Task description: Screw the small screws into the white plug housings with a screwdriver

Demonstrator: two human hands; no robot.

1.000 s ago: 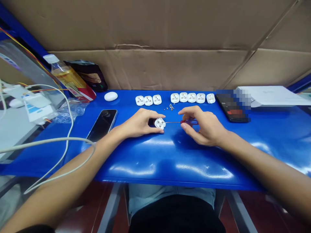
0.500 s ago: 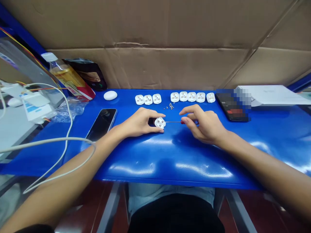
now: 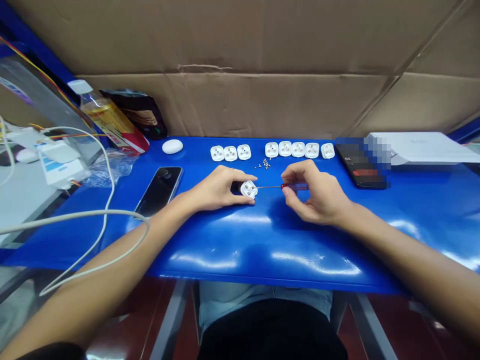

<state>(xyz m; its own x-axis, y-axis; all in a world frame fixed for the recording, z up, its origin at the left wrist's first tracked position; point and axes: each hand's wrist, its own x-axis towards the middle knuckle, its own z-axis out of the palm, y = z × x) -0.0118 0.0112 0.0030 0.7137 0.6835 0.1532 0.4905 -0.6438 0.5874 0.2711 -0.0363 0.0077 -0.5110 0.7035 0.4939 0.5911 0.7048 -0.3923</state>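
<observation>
Your left hand [image 3: 215, 190]: fingers clamped on white piece [image 3: 249, 190]; right hand [image 3: 322, 195]: on screwdriver [image 3: 294, 187]. Right phone [image 3: 353, 162] reads "00"; bottle label [image 3: 129, 139] blurred.

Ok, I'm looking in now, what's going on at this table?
A person's left hand grips a small white piece between its fingers. The right hand holds a red-handled screwdriver, its tip at that piece. Farther back, eight similar pieces lie in groups of three and five, with what look like loose screws nearby.

Glare on blue tabletop [image 3: 225, 240], soft shadows, white piece [image 3: 248, 189] perhaps blurred
</observation>
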